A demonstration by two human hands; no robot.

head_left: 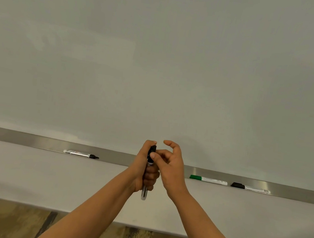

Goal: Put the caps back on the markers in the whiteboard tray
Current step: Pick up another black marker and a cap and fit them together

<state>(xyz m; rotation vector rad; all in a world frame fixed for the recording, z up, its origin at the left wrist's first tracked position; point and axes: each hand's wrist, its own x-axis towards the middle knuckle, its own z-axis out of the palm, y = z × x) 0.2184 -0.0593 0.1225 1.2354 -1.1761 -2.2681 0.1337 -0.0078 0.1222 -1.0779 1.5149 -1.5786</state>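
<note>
Left hand (144, 168) has a closed grip on the upright black marker (147, 177), in front of the whiteboard tray (31, 140). Right hand (168, 165) is loosely open, thumb on its black cap (152, 150). Risk: cap half-seated, pops off. We count four markers: three in the tray, left one (80, 154) uncapped.

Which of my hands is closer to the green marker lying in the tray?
Right. Your right hand hovers just left of the green marker, pinching the cap of the held marker. Your left hand, gripping that marker, sits farther left.
</note>
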